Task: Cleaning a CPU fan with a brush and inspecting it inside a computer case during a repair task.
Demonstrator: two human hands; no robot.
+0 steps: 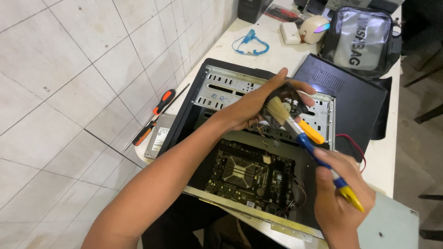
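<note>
**Brushing a small fan over an open computer case**

A white table [277, 55] stands beside a tiled floor. On it lies a big open computer case [203, 92], flat on its side. Inside, near the person, sits the dark main board [249, 175] with many small parts. To the right of the case lies its black side panel [350, 92]. At the far right stands a clear bag [360, 39]. Near it rests a white mouse [314, 28], and to the left of that a blue coiled strap [251, 44]. On the left of the case lie a hard drive [159, 138] and two screwdrivers [157, 115] with orange on the handles.

The left hand [251, 108] reaches over the case. Its fingers are curled around a small black fan [290, 101], held up in the air above the far half of the case. The right hand [341, 198] is closed in a fist around the blue and yellow handle of a paintbrush [279, 112]. The pale bristles touch the left side of the fan. A short orange piece sticks out just under the fan, but what it is cannot be told.

To do this well, the person would likely keep the fan held firm so its blades do not spin. Soft, short strokes seem best. It may help to tip the fan away from the main board, so dust does not drop onto it. The thin wires near the fan could snag, so the brush should stay clear of them.
</note>
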